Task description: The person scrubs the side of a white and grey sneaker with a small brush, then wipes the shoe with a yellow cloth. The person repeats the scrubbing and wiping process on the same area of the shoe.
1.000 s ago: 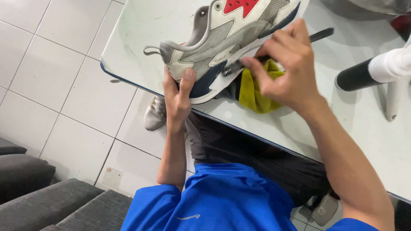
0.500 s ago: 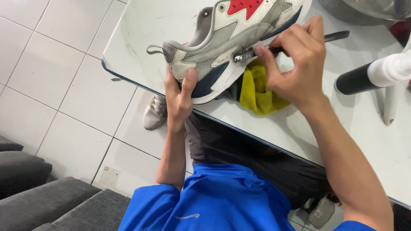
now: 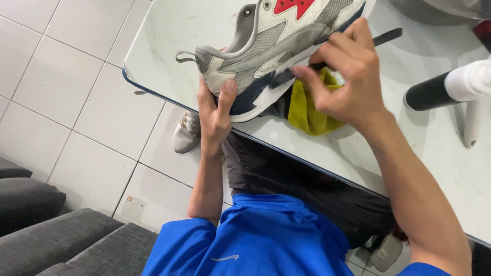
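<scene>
The left hand (image 3: 216, 110) has its grip closed around the heel of a grey, white and navy mesh sneaker (image 3: 271, 48), holding it on its side at the edge of the glass counter (image 3: 169, 30). The right hand (image 3: 343, 76) pinches a slim dark-handled brush (image 3: 327, 60) tightly, its end against the sneaker's midsole. A crumpled yellow cloth (image 3: 309, 110) lies just beneath.

Shoe (image 3: 266, 46) lying on table (image 3: 169, 46), cloth (image 3: 307, 110) lying beside it under right hand (image 3: 342, 82), left hand (image 3: 215, 115) sitting at shoe's heel, bottle (image 3: 445, 89) lying right of cloth.
</scene>
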